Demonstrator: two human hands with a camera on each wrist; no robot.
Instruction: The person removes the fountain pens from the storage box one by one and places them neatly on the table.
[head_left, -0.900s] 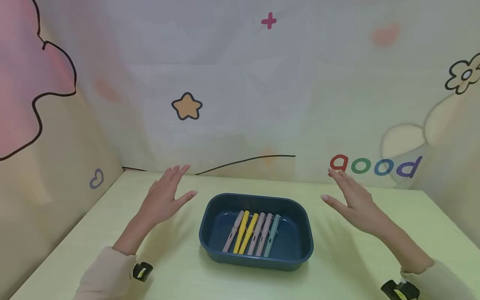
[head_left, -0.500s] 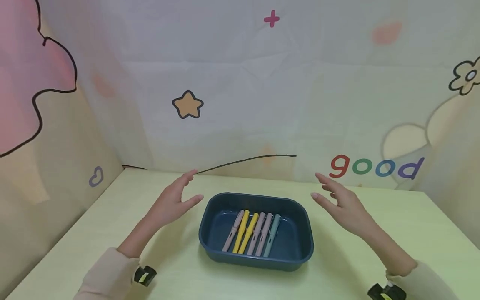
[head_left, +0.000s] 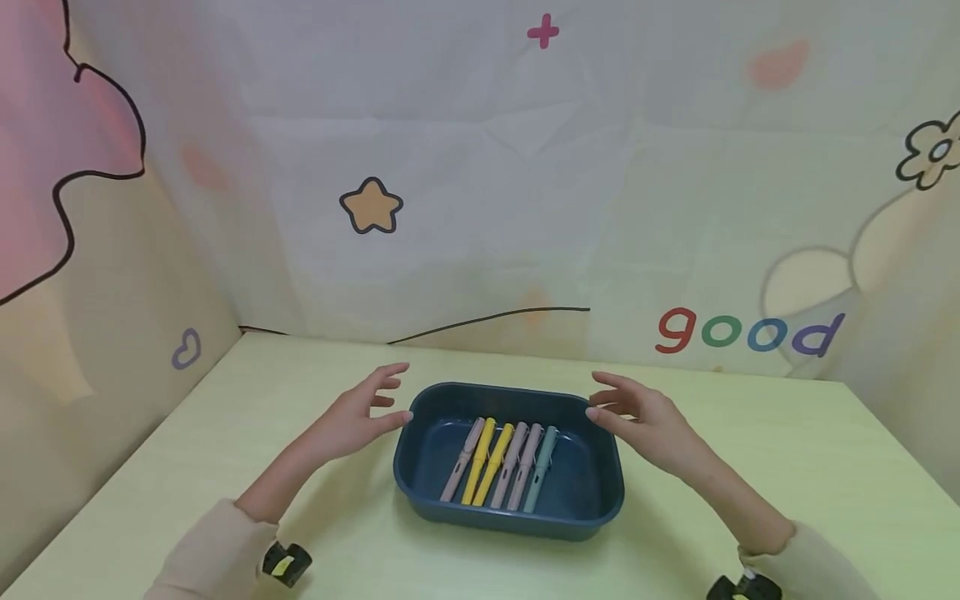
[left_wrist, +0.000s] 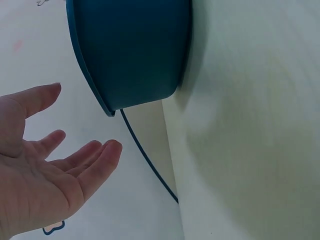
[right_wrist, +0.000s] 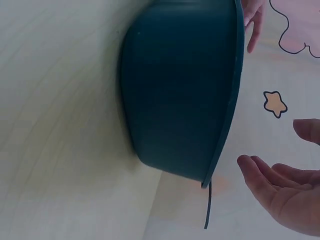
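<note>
A dark blue rectangular basin (head_left: 585, 475) with rounded corners sits on the table. Inside it several pens lie side by side: lilac ones, two yellow pens (head_left: 480, 462) and a teal pen (head_left: 541, 468) at the right. My left hand (head_left: 356, 421) hovers by the basin's left side, fingers loosely spread, thumb tip right at the rim in the head view. At the other side my right hand (head_left: 648, 421) hangs over the back right corner, thumb and fingers apart, overlapping the rim. Both wrist views show the basin's outer wall (left_wrist: 130, 55) with the fingers beside it, holding nothing.
The pale yellow-green table (head_left: 315, 533) runs back to a printed cloth backdrop (head_left: 465, 167). Cloth also encloses the left and right sides. A dark band with a small device (head_left: 287, 564) is on the left wrist, another at the right.
Both hands have moved inward and lower toward the basin, the right one farther. Their fingers have curved somewhat. The basin and pens have stayed in place.
</note>
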